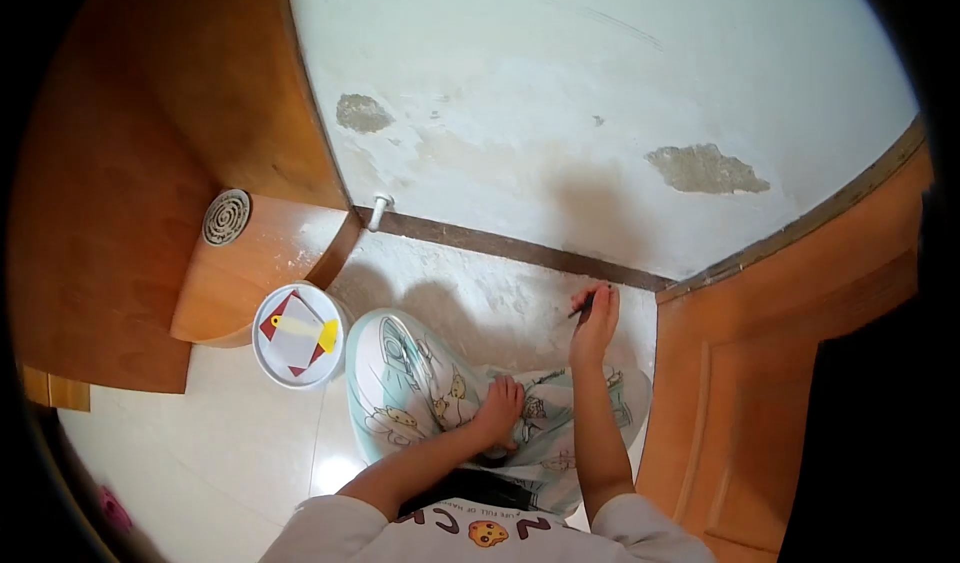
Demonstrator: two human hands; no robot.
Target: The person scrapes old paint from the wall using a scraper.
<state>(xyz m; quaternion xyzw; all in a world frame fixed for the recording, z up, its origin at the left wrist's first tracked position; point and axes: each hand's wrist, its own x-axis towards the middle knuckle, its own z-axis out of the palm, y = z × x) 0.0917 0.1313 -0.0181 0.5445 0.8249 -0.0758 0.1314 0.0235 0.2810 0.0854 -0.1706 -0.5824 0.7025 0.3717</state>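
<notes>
My right hand (595,325) is closed around a small, dark, thin tool (581,309), held just above the floor near the right end of the dark skirting. Most of the tool is covered by my fingers, so its kind is unclear. On the patterned trousers (420,383) rests my left hand (500,410), its fingers lying over the leg with nothing seen in them. Ahead stands a white wall (480,73) with a bare grey patch (706,169) at right and a smaller grey patch (363,113) at left.
Left of my knee, a white bucket (338,335) carries a white and red scraper-like sheet (292,335) and a yellow piece (328,336) on its lid. A white pipe (378,212) sticks out low. Wooden panels (740,403) close both sides. White dust marks the floor (480,293).
</notes>
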